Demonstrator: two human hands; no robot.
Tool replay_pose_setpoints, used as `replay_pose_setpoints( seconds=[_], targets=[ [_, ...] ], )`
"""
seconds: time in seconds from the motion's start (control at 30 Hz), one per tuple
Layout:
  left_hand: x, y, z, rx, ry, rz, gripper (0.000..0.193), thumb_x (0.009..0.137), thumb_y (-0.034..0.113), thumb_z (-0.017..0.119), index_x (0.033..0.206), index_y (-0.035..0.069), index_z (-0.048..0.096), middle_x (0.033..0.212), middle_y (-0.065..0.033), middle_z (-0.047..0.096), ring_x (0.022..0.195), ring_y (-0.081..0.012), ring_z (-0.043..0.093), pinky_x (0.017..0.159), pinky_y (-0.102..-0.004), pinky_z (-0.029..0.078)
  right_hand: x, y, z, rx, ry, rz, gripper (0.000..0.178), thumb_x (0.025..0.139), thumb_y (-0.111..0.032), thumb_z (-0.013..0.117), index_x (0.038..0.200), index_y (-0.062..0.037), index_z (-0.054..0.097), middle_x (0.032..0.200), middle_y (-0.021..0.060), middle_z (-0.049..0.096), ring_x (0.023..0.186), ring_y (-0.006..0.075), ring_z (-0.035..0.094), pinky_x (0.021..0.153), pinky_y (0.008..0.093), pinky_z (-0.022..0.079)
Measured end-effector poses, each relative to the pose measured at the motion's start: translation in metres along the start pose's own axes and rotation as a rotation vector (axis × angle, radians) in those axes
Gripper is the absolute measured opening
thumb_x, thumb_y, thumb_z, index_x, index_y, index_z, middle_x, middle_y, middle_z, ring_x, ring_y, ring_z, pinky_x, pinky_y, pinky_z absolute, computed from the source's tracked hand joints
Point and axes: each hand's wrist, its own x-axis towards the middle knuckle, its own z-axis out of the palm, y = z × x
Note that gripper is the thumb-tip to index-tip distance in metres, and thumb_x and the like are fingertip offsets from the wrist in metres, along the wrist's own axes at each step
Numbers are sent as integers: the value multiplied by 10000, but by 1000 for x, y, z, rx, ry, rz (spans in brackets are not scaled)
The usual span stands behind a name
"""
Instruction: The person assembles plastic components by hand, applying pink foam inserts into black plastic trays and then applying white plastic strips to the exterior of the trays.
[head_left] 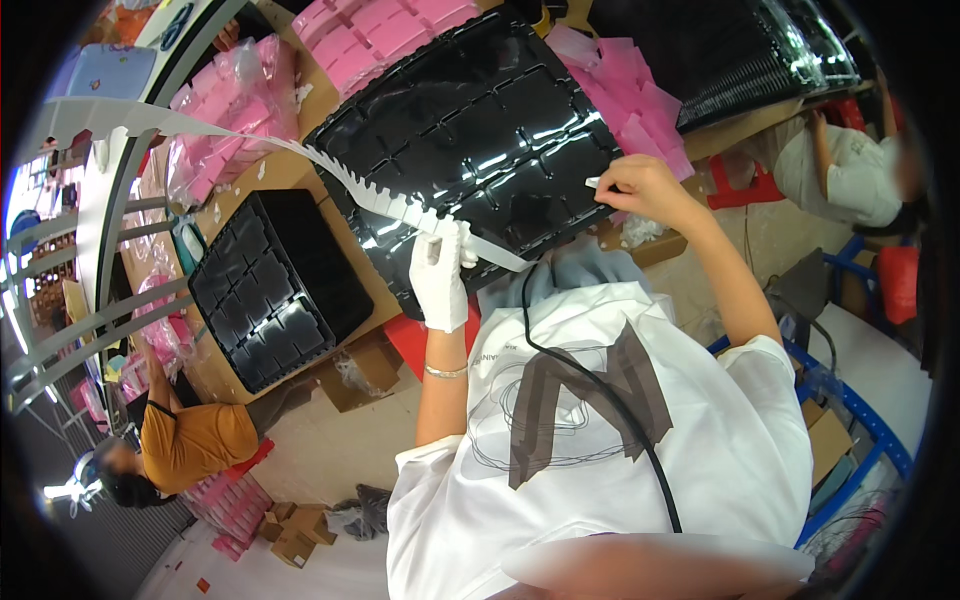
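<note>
My left hand [438,278], in a white glove, is closed around a long white strip [375,198] with a row of small label-like tabs standing up along it. The strip runs off to the upper left, and its short end hangs down to the right of the glove. Bare, my right hand [648,188] pinches a small white piece [592,183] between thumb and fingertips. That piece is over the right side of a glossy black plastic tray [440,130] with moulded compartments, which lies on the table in front of me.
Beside it stands a stack of black trays [265,300] on the left, with more black trays [740,60] at the upper right. Pink trays [375,35] and pink pieces in clear bags [230,120] lie around them. People work at left [200,440] and right [845,170].
</note>
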Motion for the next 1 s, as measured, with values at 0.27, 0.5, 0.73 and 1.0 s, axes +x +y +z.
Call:
replay_pose_setpoints(
  seconds=[0.27,0.5,0.73,1.0],
  targets=[
    [-3,2,4,88,-5,8,179,966,175,660,1031,13,618,944,-94,704,699,-84,602,607,-214,487,10,-26,6,-104,133,391,204,787,-209,781,878,-93,639,695,54,583,621,238,564,597,356,447],
    [-3,0,4,85,-2,26,188,963,187,668,1028,16,623,952,-96,704,698,-81,599,618,-215,492,15,-24,5,-225,93,423,152,799,-198,734,831,-92,631,783,69,672,739,285,656,651,406,492],
    [-5,2,6,96,4,20,198,959,195,675,1035,19,626,960,-94,703,700,-83,600,617,-217,493,11,-19,6,-181,87,343,128,797,-192,735,828,-90,663,771,71,668,721,287,645,646,400,489],
    [-17,6,3,173,16,15,146,947,90,675,1055,4,627,987,-96,695,725,-97,617,642,-223,493,-37,-10,-14,625,260,579,32,891,-70,689,894,-44,669,766,-66,596,703,15,517,622,205,385]
  ],
)
